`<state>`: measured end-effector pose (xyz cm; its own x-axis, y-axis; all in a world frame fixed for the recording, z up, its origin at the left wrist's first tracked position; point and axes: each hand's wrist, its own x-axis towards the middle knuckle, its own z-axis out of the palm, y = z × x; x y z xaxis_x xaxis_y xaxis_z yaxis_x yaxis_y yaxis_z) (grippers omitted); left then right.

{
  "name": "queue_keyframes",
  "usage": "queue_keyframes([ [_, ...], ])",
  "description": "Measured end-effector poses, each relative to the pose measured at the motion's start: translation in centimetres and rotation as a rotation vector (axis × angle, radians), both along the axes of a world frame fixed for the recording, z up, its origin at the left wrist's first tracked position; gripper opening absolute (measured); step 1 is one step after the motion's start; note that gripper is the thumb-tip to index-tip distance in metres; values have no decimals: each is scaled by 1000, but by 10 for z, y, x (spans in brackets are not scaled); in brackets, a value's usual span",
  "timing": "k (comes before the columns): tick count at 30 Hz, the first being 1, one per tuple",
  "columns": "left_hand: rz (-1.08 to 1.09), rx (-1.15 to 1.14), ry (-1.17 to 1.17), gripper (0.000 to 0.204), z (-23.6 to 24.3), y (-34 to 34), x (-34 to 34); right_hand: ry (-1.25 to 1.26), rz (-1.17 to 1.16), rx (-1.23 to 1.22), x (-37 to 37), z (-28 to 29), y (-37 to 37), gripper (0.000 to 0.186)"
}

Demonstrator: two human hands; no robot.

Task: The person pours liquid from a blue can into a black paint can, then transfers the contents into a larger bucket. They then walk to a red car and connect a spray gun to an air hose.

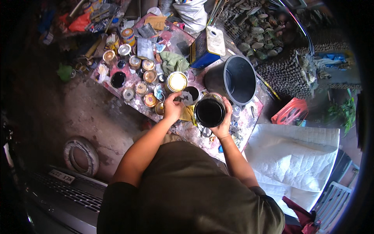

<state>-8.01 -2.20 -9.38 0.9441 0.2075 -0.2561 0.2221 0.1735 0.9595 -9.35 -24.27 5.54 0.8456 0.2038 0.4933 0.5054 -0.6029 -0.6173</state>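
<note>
My right hand (pixel 223 124) grips the side of an open paint can (pixel 210 112), its round mouth tilted toward me and black inside. My left hand (pixel 172 108) is half curled to the left of that can, thumb and forefinger apart, with nothing visible between them. Close beyond its fingers stands a small open container (pixel 191 93) with a dark inside. A larger tin with a bright, pale yellow top (pixel 177 81) is just past the left hand. Below the small container, a yellow cloth (pixel 188 115) lies partly hidden behind the held can.
Several paint tins (pixel 141 88) crowd the left of the paint-stained table (pixel 179 128). A big black bucket (pixel 249 80) and a blue rectangular can (pixel 205 48) stand beyond the right hand. A green cloth (pixel 173 62) lies among them. White sheeting (pixel 292 156) spreads at right.
</note>
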Motion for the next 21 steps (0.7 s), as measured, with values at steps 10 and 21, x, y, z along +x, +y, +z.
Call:
queue_keyframes([
  [10, 12, -57, 185, 57, 41, -2, -1, 31, -29, 128, -5, -38, -36, 117],
  [21, 87, -75, 106, 60, 20, -8, -1, 328, 7, 518, -6, -60, -43, 107],
])
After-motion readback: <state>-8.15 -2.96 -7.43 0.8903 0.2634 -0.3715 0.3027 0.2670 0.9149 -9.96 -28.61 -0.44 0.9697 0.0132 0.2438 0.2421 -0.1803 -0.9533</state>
